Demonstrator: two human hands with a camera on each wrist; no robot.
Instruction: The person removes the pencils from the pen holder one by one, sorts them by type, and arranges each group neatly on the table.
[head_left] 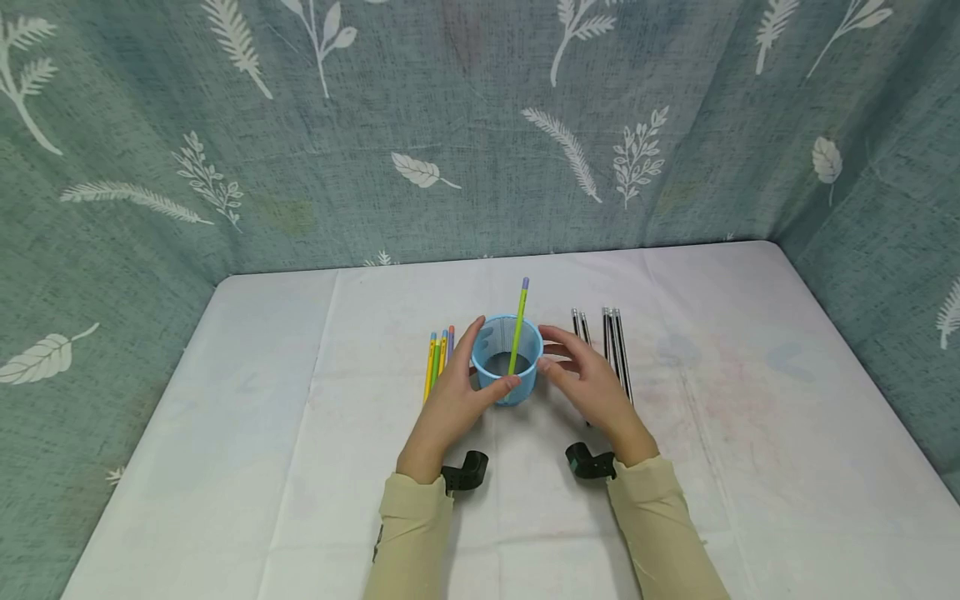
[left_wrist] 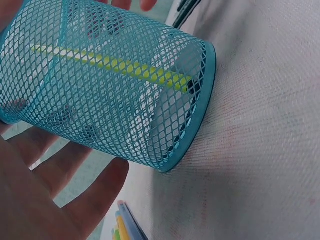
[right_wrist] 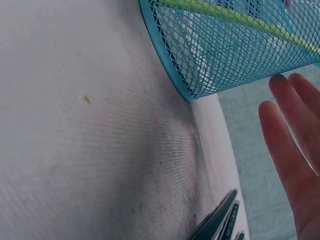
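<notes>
A light-blue mesh pencil cup [head_left: 527, 386] stands upright at the middle of the table. One lime-green pencil [head_left: 519, 325] with a purple end leans inside it, seen through the mesh in both wrist views. My left hand [head_left: 452, 402] holds the cup from the left, its thumb across the near side and its fingers along the far left. On the right side, my right hand [head_left: 594, 390] has fairly straight fingers at the wall; in the right wrist view one fingertip [right_wrist: 280, 82] meets the mesh.
Several yellow, green and purple pencils [head_left: 432, 362] lie left of the cup, partly behind my left hand. Several dark striped pencils [head_left: 617, 346] lie to the right, partly behind my right hand. White cloth [head_left: 750, 400] covers the table; a patterned curtain [head_left: 480, 133] hangs behind.
</notes>
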